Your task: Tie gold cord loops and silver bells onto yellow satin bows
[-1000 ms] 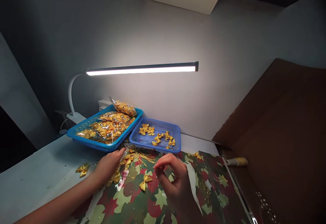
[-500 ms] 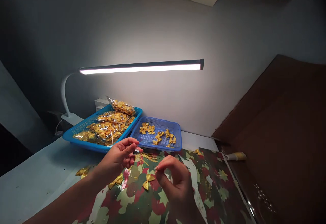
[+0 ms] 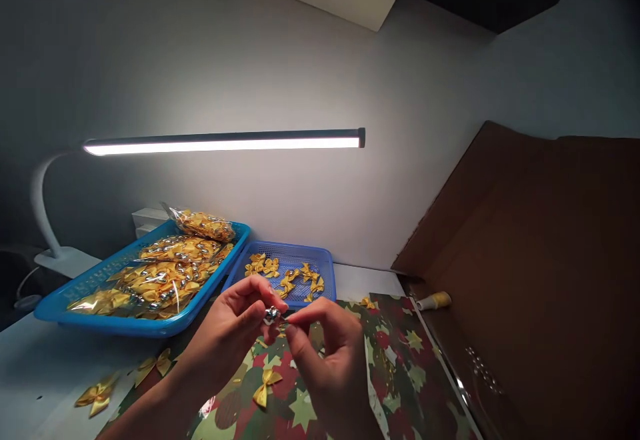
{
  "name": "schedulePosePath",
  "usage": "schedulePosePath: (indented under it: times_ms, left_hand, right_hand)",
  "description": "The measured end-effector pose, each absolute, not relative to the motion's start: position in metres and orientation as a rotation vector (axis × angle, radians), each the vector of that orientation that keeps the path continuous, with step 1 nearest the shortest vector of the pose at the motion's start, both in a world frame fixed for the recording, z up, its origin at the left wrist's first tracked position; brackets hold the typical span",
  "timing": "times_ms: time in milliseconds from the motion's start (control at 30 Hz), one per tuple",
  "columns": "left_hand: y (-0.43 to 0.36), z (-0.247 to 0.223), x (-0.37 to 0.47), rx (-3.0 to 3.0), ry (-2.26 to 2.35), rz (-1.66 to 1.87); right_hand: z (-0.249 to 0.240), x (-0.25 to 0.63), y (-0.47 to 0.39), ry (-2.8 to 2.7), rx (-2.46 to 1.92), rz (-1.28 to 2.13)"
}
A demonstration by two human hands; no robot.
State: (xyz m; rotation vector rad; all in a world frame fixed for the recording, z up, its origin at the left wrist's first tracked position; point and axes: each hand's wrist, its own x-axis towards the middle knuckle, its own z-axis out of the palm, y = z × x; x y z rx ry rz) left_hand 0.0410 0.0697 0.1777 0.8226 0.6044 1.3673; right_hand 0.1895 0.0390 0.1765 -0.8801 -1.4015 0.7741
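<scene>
Here, fingers above patterned sheet, wall beyond.

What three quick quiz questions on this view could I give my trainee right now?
1. Which hand's fingers hold the silvery piece?
2. True or false: the lamp is lit.
3. Where do the bagged bows lie? A) in the smaller basket; B) in the larger blue basket; C) on the patterned sheet.

Key: 1. The left hand's. 2. True. 3. B.
</scene>
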Motion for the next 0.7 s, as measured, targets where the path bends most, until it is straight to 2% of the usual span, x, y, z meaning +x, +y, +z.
schedulePosePath:
  times_ms: [700]
  left_hand:
    - [0.072,0.165,0.043,0.900,0.657,1.348]
  right_hand:
    - [0.175,0.193,0.040,-1.493,-0.965,0.583]
